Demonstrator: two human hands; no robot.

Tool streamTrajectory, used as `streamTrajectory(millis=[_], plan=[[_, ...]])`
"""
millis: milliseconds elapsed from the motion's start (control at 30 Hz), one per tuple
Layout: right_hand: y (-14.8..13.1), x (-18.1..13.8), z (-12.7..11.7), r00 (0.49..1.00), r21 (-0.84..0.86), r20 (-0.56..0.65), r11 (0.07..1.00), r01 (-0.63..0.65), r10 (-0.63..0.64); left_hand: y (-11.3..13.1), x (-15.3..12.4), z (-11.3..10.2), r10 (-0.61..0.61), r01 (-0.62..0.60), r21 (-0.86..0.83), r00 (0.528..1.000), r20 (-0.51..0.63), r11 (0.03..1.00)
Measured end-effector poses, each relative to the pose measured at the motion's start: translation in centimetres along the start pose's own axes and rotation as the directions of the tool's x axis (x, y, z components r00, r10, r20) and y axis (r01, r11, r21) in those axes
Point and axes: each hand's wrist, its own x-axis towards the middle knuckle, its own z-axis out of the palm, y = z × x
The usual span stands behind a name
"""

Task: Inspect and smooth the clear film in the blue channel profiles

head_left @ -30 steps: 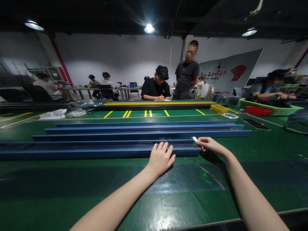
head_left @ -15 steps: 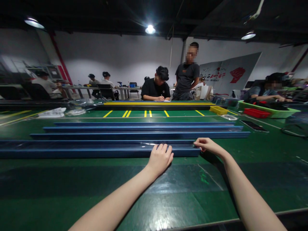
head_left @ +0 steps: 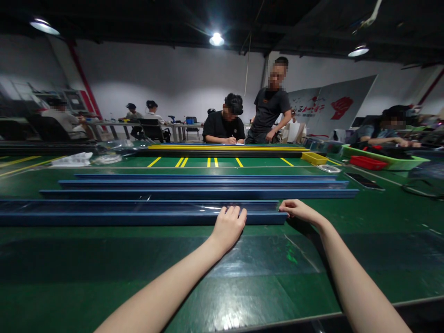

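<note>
A long blue channel rail (head_left: pixel 104 212) lies across the green table in front of me, with a clear film on its top. My left hand (head_left: pixel 227 226) rests on its near wall, fingers curled over the edge. My right hand (head_left: pixel 300 210) is at the rail's right end, fingertips pinched together against the end; what they pinch is too small to make out. Three more blue rails (head_left: pixel 208 185) lie parallel behind it.
A black and yellow rail (head_left: pixel 225 150) lies further back. Yellow tray (head_left: pixel 315 158), red tray (head_left: pixel 367 162) and green tray (head_left: pixel 402 162) sit at the right. Two people (head_left: pixel 243 122) are across the table, others at the sides. The table's front edge (head_left: pixel 312 319) is near me.
My left hand slid slightly left and its fingers curled over the rail's edge. The small bright bit at my right fingertips a second ago no longer shows. The standing person shifted an arm.
</note>
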Motion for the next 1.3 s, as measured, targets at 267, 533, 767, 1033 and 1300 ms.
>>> streamTrajectory(millis=[267, 533, 767, 1033, 1300], plan=[[0.2, 0.2, 0.1, 1.000, -0.111, -0.022, 0.994, 0.002, -0.004, -0.1, 0.0, 0.1, 0.009, -0.009, 0.010, 1.000, 0.003, 1.000], [0.0, 0.1, 0.2, 0.999, -0.127, -0.035, 0.992, 0.001, -0.005, -0.1, 0.1, 0.2, 0.009, -0.009, -0.005, 1.000, -0.007, 1.000], [-0.1, 0.2, 0.2, 0.999, -0.133, -0.040, 0.991, -0.009, 0.004, -0.2, 0.1, 0.0, 0.008, -0.008, -0.028, 1.000, 0.008, 1.000], [-0.2, 0.0, 0.3, 1.000, -0.130, -0.018, 0.991, -0.026, 0.024, -0.2, 0.2, 0.0, -0.002, 0.004, -0.048, 0.999, 0.043, 0.999], [-0.7, -0.1, 0.4, 1.000, -0.150, -0.001, 0.988, -0.029, 0.029, -0.2, 0.1, 0.0, -0.001, 0.005, -0.063, 0.999, 0.053, 0.998]])
